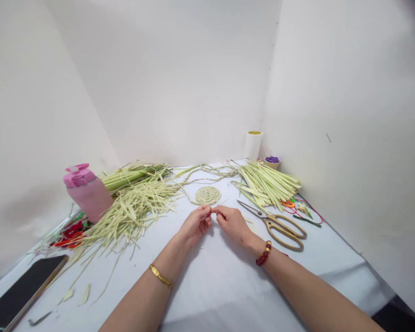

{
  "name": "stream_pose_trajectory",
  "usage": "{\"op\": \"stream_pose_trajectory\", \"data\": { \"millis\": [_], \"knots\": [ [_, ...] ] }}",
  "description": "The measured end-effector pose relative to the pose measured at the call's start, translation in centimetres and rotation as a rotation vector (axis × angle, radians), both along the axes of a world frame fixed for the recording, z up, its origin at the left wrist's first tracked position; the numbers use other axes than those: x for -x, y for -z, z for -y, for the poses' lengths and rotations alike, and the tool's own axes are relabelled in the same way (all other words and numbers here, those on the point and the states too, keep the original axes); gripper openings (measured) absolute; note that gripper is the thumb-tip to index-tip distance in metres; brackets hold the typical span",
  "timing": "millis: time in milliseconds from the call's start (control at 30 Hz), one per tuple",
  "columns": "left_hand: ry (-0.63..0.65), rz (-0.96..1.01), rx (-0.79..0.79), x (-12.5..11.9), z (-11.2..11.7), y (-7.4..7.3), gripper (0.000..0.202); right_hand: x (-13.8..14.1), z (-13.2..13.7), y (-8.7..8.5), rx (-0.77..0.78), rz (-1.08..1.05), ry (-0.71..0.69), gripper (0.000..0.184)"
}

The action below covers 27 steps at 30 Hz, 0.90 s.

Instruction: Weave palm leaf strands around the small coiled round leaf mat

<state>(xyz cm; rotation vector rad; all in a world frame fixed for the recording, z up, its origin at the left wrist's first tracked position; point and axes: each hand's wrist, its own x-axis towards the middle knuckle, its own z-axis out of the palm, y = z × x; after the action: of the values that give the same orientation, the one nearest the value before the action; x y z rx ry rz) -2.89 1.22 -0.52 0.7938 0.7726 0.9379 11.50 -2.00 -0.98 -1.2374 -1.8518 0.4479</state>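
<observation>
My left hand (pixel 198 224) and my right hand (pixel 234 226) meet just in front of a round coiled mat of braided straw (pixel 208 195). Both hands are closed in a pinch, fingertips almost touching. Something small and thin seems to be between them, too fine to name. From the mat, a braided straw cord (pixel 188 196) runs away to the back of the table. To the right of my right hand lies a pair of large scissors (pixel 276 226) with bronze-coloured handles, its blades pointing toward the mat.
Loose pale straw strips (pixel 138 203) heap up at left, beside a pink bottle (pixel 90 196). A phone (pixel 22 290) lies near the left front. Cut stalks (pixel 269 184), a white roll (pixel 253 146) and a small bowl of purple bits (pixel 272 163) are at the back right, near the walls.
</observation>
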Motion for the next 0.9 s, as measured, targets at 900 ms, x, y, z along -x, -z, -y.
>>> {"op": "stream_pose_trajectory", "data": {
  "millis": [900],
  "knots": [
    [-0.042,-0.059,-0.126,-0.1,0.6,-1.2,0.023,-0.3,0.1,-1.0,-0.287,-0.098,0.204,0.020]
  ]
}}
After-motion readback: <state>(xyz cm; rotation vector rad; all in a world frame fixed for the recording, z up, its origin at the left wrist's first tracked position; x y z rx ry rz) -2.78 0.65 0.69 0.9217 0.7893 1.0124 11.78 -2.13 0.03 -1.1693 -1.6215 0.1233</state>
